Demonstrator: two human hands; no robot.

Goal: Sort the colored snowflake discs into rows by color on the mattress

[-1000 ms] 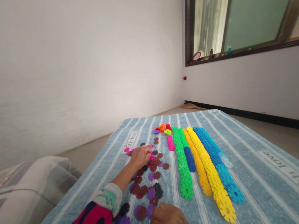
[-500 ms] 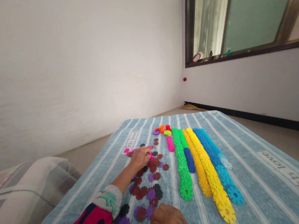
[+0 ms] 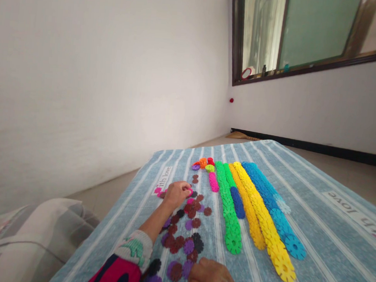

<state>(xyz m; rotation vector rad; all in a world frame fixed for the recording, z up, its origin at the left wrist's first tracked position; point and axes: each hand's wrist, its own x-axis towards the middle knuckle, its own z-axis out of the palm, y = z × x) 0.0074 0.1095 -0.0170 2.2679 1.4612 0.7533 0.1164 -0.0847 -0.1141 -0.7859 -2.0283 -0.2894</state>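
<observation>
My left hand (image 3: 176, 194) is closed in a pinch, with a pink notched plastic disc (image 3: 190, 193) at its fingertips. It hovers over a loose scatter of brown, purple and black discs. Low in the view, my right hand (image 3: 214, 281) is closed, its fingers curled under beside a purple disc (image 3: 187, 269); what it may hold is hidden. Nearby lie a brown disc (image 3: 176, 272) and a black disc (image 3: 197, 242). A short row of pink discs (image 3: 214, 182) lies farther up the cloth, right of the left hand.
Long overlapping rows of green (image 3: 232, 238), yellow (image 3: 284, 268) and blue discs (image 3: 294, 245) run along the right of the striped cloth (image 3: 325, 256). A short dark blue row (image 3: 237, 202) lies on them. Orange discs (image 3: 202, 162) sit at the far end. A wall stands left.
My left hand has lifted and shifted slightly away, with the pink disc now showing at its fingertips. My right hand has stayed nearly in place.
</observation>
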